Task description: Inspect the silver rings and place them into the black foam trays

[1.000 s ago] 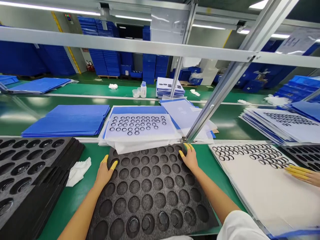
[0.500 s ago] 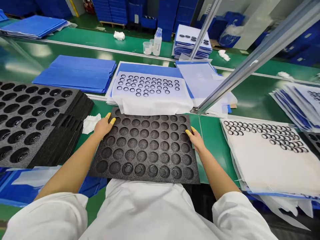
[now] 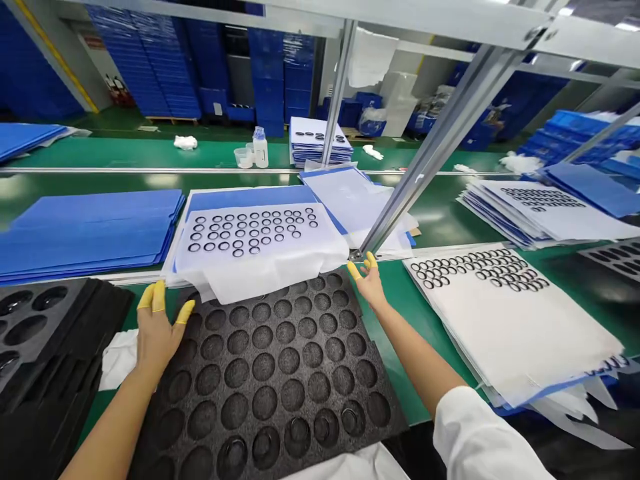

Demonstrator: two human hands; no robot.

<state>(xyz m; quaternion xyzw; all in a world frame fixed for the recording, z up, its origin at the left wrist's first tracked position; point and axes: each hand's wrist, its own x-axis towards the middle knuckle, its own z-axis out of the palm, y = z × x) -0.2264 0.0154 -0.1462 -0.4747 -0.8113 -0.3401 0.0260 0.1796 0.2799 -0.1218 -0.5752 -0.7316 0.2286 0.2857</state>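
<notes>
A black foam tray (image 3: 387, 387) with rows of round pockets lies in front of me. Several pockets in its nearest row hold clear, ring-edged round pieces (image 3: 299, 433). Beside its upper left edge is my left hand (image 3: 159, 330), thumb and fingers apart, with yellow finger covers. My right hand (image 3: 371, 287), also in yellow covers, is spread near the tray's far right corner, just below the metal post's foot. Neither hand grips anything that I can see. A white sheet (image 3: 280, 261) bearing rows of black rings (image 3: 240, 233) overlaps the tray's far edge.
Stacked foam trays (image 3: 75, 333) stand at left, near a crumpled white cloth (image 3: 120, 360). Blue sheets (image 3: 90, 227) lie behind. A slanted metal post (image 3: 425, 160) rises at right, before a sheet stack (image 3: 520, 327) with more rings. A bottle (image 3: 260, 148) stands farther back.
Both hands have loosened from the tray's side edges and moved toward its far corners, fingers spread. The view has tilted up and shifted, with the tray appearing larger and turned.
</notes>
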